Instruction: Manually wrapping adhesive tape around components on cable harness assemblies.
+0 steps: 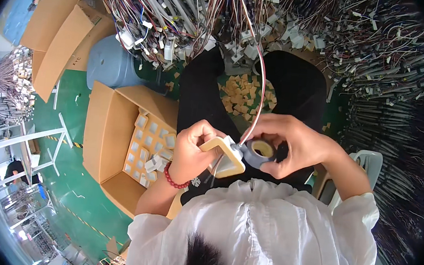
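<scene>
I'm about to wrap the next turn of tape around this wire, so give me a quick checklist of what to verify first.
1. Left hand holds the tan foam frame: ok.
2. Right hand has a firm grip on the grey tape roll: ok.
3. Tape roll sits right against the white connector: ok.
4. Thin wire runs up freely from the connector to the bundles above: ok.
5. Loose tape end found: cannot tell, fingers hide it.
6. Open cardboard box beside the left knee: ok.
</scene>
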`<state>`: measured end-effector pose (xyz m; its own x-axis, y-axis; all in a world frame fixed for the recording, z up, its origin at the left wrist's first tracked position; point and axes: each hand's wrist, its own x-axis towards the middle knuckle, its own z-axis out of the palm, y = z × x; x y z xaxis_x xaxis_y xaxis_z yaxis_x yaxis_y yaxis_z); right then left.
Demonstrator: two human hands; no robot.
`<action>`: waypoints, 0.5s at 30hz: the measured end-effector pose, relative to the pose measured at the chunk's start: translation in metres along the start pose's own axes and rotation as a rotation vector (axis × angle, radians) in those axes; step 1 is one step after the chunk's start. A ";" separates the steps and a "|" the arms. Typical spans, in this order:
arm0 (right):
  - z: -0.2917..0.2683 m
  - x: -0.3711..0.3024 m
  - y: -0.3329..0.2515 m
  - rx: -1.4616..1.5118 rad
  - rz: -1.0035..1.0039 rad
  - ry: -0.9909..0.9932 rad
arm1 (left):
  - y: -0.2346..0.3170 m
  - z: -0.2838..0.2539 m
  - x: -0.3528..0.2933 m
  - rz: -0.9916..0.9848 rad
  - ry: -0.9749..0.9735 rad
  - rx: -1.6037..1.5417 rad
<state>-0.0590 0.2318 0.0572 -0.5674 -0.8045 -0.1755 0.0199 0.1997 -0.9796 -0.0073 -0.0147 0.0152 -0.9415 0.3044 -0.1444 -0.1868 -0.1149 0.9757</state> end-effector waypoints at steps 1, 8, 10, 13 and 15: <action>0.006 -0.002 0.002 0.221 0.015 0.028 | -0.001 -0.002 -0.001 0.025 0.065 0.096; 0.012 -0.005 0.029 0.653 0.104 0.023 | 0.010 0.001 -0.001 0.246 0.049 0.588; 0.011 -0.003 0.028 0.729 0.118 -0.005 | 0.010 0.003 0.001 0.251 0.067 0.597; 0.017 -0.001 0.029 0.803 0.098 -0.043 | 0.007 0.003 0.000 0.312 0.069 0.630; 0.017 -0.002 0.022 0.597 0.254 -0.001 | 0.007 0.003 0.001 0.408 0.045 0.667</action>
<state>-0.0436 0.2283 0.0340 -0.4840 -0.7740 -0.4083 0.6078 0.0384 -0.7932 -0.0087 -0.0127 0.0219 -0.9126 0.3203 0.2540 0.3708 0.3873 0.8441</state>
